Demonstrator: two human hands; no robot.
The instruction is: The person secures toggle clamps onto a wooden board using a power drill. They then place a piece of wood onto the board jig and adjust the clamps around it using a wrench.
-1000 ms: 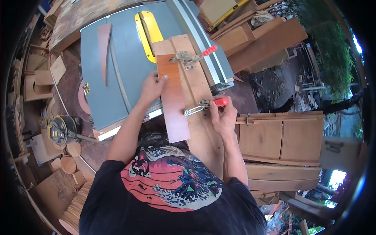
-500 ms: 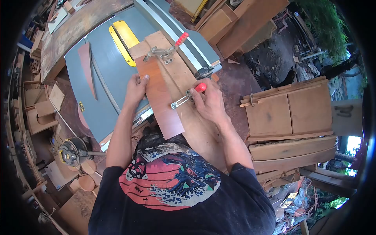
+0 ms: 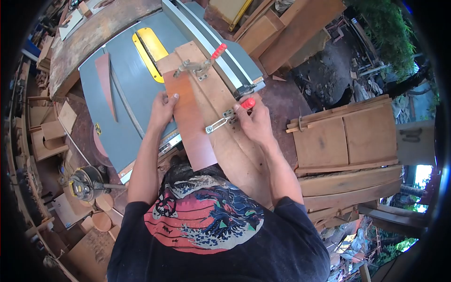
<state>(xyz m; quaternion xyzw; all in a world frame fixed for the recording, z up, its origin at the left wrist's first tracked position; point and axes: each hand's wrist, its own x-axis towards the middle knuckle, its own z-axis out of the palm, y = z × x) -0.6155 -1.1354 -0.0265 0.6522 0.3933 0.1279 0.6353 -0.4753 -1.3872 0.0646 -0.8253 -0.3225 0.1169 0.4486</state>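
Observation:
A reddish-brown board [image 3: 190,120] lies on a pale wooden jig [image 3: 230,136] that rests partly on the grey table saw. Closed at the board's left edge, my left hand [image 3: 163,109] has its thumb on the wood. My right hand [image 3: 255,120] grips the red handle [image 3: 248,103] of the near toggle clamp [image 3: 217,125], whose tip is over the board's right edge. The far toggle clamp [image 3: 195,69], with a red handle pointing up and right, sits at the board's far end. Between that clamp and the fence is bare jig wood.
The saw table [image 3: 127,70] holds a yellow blade insert [image 3: 151,54], a thin tapered offcut [image 3: 105,84] and a metal fence [image 3: 206,42]. Wooden panels [image 3: 345,138] are stacked on the right. A round machine [image 3: 83,184] and wood discs [image 3: 102,221] stand at lower left.
The view has shifted, so the saw and jig appear further left. My left hand stays at the board's edge and my right hand stays on the near clamp's handle.

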